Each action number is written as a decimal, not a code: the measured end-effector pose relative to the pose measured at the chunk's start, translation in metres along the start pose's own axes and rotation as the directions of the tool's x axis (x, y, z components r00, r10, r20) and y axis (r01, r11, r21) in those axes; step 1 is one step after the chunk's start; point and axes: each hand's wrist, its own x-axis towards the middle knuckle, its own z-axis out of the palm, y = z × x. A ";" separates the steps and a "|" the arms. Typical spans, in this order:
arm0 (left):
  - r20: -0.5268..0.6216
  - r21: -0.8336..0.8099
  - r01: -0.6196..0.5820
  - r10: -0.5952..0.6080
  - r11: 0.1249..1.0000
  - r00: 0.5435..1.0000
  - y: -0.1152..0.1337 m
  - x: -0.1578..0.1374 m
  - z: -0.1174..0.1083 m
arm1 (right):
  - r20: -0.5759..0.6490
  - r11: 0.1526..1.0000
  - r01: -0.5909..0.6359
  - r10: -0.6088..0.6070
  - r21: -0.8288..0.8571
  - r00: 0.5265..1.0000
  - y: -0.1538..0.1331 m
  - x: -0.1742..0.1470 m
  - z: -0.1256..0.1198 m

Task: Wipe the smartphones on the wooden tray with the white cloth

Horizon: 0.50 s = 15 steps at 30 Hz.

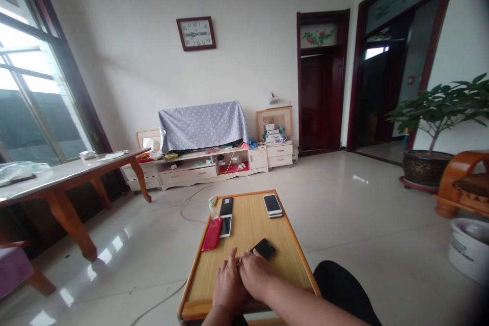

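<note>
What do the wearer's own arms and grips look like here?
The left grip and right grip are ungloved human hands. No sleeve covers the visible forearms, and no watch or bracelet shows. Whether rings are worn is unclear.

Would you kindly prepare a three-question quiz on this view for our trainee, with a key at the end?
1. Multiple choice: what colour is the phone nearest the right hand?
A) red
B) black
C) white

2. True or false: the wall clock hangs higher than the spotted cloth.

3. Short answer: what stands upright near the far left corner of the small table, beside the devices lying there?

Key:
1. B
2. True
3. A small bottle
</note>
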 end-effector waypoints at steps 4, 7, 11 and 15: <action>-0.004 0.018 0.003 -0.003 1.000 1.000 0.000 0.000 0.001 | 0.001 1.000 -0.006 0.006 -0.001 1.000 -0.001 -0.001 -0.004; -0.020 0.028 -0.002 0.002 1.000 1.000 0.000 0.001 0.003 | 0.001 1.000 -0.017 0.017 -0.003 1.000 -0.001 -0.001 -0.008; -0.022 0.045 -0.006 0.007 0.999 1.000 0.000 0.001 0.005 | -0.005 1.000 -0.030 0.030 -0.001 1.000 -0.002 -0.001 -0.012; -0.022 0.062 -0.001 0.002 0.998 1.000 -0.001 0.002 0.006 | -0.014 0.998 -0.063 0.063 0.003 0.998 -0.002 0.000 -0.013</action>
